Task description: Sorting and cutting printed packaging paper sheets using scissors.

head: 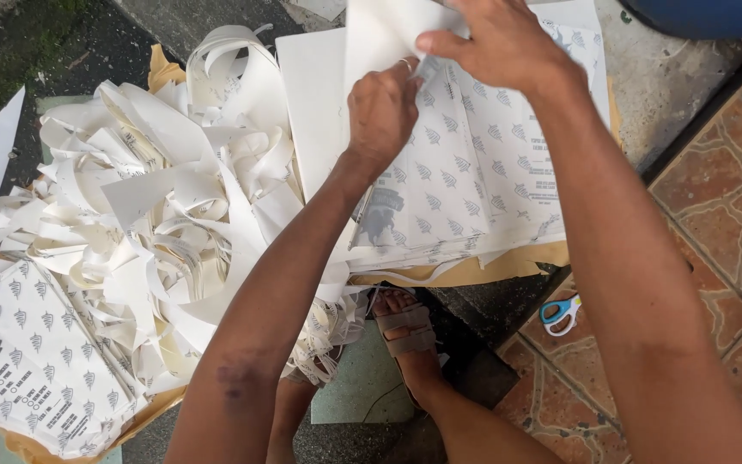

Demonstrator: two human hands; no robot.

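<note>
Fingers of left hand (381, 112) and right hand (495, 43) pinch white paper sheet (380, 34) above printed sheet stack (465, 189); curled paper strip pile (165, 198) lies left; scissors (560, 314) on tiled floor (732, 198).

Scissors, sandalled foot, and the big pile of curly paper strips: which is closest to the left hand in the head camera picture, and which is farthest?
From the left hand:
1. Pile of curly paper strips, just to its left, nearest.
2. Sandalled foot, below it on the ground.
3. Scissors, lower right on the tiled floor, farthest.
</note>
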